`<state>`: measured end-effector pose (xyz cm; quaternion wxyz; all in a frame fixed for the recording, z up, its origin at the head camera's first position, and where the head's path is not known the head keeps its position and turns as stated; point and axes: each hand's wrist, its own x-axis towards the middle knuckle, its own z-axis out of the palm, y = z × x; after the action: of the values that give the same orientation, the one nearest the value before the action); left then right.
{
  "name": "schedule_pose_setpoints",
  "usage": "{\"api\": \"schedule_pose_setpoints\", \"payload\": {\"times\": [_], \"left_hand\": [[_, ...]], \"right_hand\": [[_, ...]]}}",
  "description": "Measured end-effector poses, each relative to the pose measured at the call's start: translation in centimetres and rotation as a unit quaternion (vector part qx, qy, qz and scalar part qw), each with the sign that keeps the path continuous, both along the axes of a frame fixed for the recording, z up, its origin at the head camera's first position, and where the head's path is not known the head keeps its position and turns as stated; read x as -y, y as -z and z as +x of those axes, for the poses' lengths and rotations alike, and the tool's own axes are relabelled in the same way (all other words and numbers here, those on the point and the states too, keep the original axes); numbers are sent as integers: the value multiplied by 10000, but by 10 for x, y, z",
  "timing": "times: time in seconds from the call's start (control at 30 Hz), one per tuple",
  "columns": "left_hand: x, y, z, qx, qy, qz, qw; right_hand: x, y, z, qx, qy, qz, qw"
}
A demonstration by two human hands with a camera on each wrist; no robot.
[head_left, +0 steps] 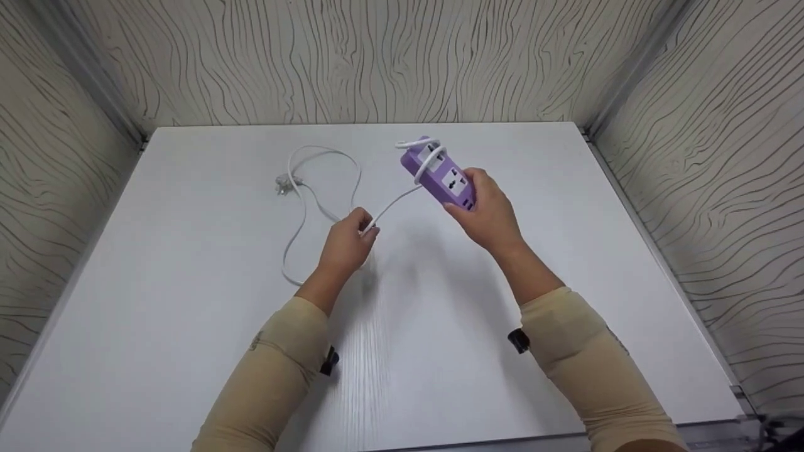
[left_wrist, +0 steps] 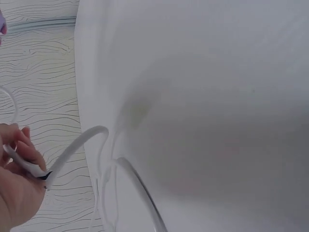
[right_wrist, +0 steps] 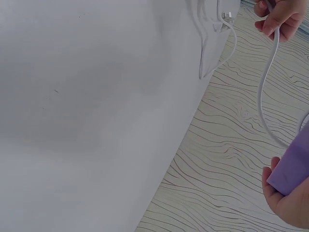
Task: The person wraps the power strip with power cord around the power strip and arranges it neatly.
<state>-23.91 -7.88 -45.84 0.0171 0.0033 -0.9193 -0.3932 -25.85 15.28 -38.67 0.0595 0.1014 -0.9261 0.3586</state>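
My right hand (head_left: 493,213) grips the near end of a purple power strip (head_left: 433,172), held tilted above the table. White cord is looped around the strip's far end, over its sockets. From there the cord (head_left: 397,199) runs down to my left hand (head_left: 347,242), which pinches it between thumb and fingers. In the left wrist view the cord (left_wrist: 72,152) passes through the curled fingers and droops away. Slack cord (head_left: 304,216) lies in loose curves on the table left of the hand, with the plug (head_left: 287,184) at the far side of those curves.
A white tabletop (head_left: 157,314) spreads under both hands. Panels with a wood-grain line pattern (head_left: 352,63) stand behind it and on both sides, joined by grey metal posts (head_left: 634,69). Small black devices (head_left: 519,341) sit at both sleeves.
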Motion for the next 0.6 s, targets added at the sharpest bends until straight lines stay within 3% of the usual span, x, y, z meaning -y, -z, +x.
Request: {"api": "schedule_pose_setpoints", "payload": {"times": [0.33,0.6], "left_hand": [[13,-13,5,-390,288,-486,9976],[15,-19,15,-726,890,-958,9888]], "right_hand": [[-9,11,-7,38,530,238,9983],[-14,17,-10,158,816,338,9960]]}}
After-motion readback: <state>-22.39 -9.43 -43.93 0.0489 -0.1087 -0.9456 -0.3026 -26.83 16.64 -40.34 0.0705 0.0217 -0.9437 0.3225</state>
